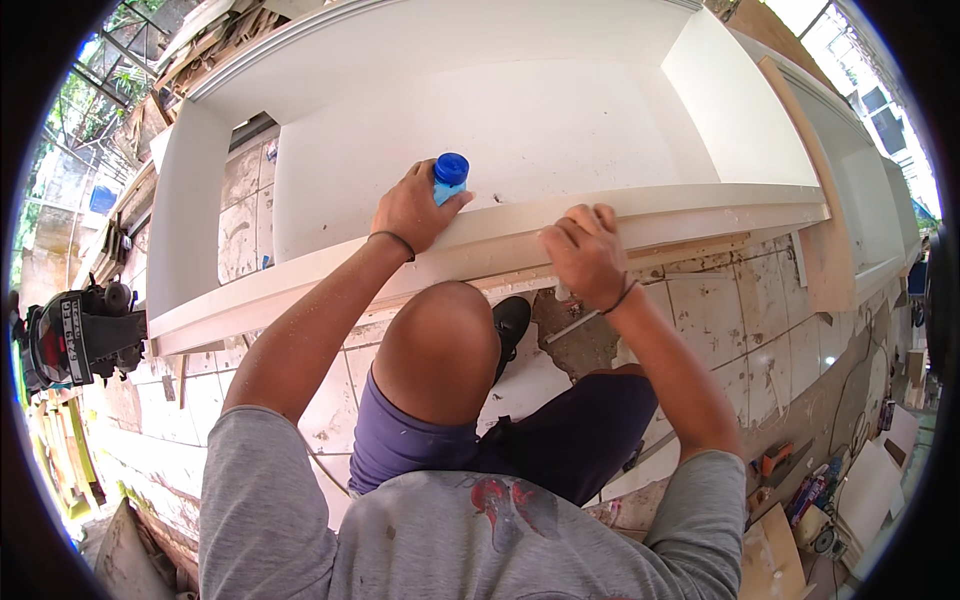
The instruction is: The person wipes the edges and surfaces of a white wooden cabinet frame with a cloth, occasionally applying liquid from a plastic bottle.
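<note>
White and long, an open cabinet [610, 120] stretches across the space before the person, with a pale rail [490, 232] running along its near edge. Over this rail, the left hand [412, 208] has its grip closed around a small bottle [451, 180], light blue with a darker blue cap facing up toward the camera. The bottle is at the cabinet's near side, just beyond the rail; whether its base touches anything is hidden. To its right, the right hand [586, 255] is at the rail with its fingers curled; whether that grip encloses something cannot be told. Both wrists carry thin dark bands. Between the forearms a bare knee [440, 330] rises close to the rail, and a black shoe [512, 330] rests on the tiled floor [705, 315]. A brown board [828, 265] stands against the cabinet's right part, a dark machine [85, 335] sits near its left end, and scrap wood [215, 50] is heaped beyond the far left corner. An orange-handled tool [775, 460] lies at the lower right.
</note>
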The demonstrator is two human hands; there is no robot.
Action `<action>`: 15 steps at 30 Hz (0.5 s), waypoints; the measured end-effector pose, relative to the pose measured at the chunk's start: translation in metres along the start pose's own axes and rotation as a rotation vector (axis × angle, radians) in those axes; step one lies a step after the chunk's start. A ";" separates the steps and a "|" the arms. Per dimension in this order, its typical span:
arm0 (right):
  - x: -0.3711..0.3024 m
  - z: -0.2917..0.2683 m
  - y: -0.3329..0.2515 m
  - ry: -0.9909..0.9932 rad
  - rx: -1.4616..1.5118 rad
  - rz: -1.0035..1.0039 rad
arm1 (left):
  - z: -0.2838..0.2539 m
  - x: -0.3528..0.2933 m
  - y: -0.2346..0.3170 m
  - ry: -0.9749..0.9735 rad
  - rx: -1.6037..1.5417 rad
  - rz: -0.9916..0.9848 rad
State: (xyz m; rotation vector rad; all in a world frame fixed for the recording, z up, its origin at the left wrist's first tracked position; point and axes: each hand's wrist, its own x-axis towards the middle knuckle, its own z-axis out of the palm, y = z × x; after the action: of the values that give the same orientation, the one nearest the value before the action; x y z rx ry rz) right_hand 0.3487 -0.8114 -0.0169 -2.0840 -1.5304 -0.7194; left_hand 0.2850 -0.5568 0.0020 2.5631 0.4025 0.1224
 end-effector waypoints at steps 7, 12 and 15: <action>-0.006 -0.004 0.013 -0.055 -0.090 -0.037 | 0.003 0.003 0.001 -0.002 0.022 0.024; 0.002 -0.002 0.004 0.003 -0.057 -0.036 | 0.002 -0.001 -0.001 0.042 0.005 0.029; -0.005 -0.019 0.018 -0.024 -0.175 0.018 | 0.002 -0.001 0.002 0.039 0.011 0.022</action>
State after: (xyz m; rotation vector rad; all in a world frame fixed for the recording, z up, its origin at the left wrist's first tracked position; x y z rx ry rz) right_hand 0.3619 -0.8314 -0.0066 -2.2376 -1.5074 -0.8521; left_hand 0.2845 -0.5594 0.0011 2.5803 0.3905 0.1789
